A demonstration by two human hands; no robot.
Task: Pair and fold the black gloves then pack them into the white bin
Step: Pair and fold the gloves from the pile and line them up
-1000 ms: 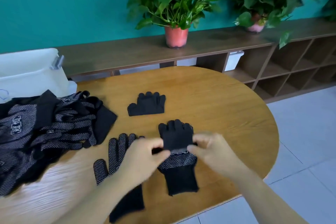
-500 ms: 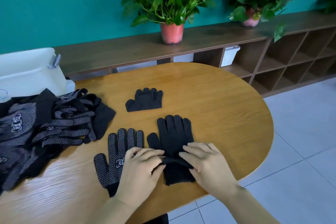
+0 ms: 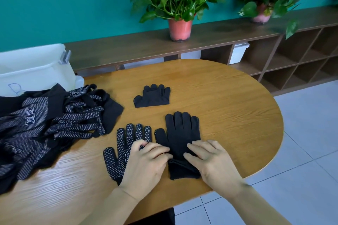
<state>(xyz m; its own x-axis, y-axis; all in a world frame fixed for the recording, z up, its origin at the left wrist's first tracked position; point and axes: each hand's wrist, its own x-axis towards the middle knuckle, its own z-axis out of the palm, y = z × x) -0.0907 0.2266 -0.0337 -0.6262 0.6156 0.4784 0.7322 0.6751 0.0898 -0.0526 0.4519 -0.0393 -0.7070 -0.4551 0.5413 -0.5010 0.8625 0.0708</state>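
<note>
- The right grip (image 3: 210,162) lies flat and wide, its fingers (image 3: 198,147) nearly straight and spread, pressing down on the lower part of a plain black glove (image 3: 181,133).
- The left grip (image 3: 146,162) is half-bent. Its fingertips (image 3: 167,155) press on the left edge of the same glove, and its thumb and palm rest on a dotted glove (image 3: 126,142).
- The plain black glove lies on the wooden surface (image 3: 228,106) near its front edge, fingers pointing away from the person. Its cuff end (image 3: 182,171) shows a doubled layer between the two grips.
- The dotted glove lies just left of the plain one, dots facing up and fingers pointing away. Its wrist end is hidden under the left grip.
- A folded pair (image 3: 153,97) sits further back, towards the middle of the surface, apart from both gloves.
- A loose pile of gloves (image 3: 54,124), many with dotted sides up, covers the left side of the surface.
- The white bin (image 3: 36,67) stands behind the pile at the far left corner. Its inside cannot be seen.
- Beyond the surface a long wooden shelf (image 3: 201,40) runs along a teal wall. It carries a plant in an orange-red pot (image 3: 180,29) and a second plant in a pink pot (image 3: 259,17).
- A small white container (image 3: 238,52) sits in one shelf compartment.
</note>
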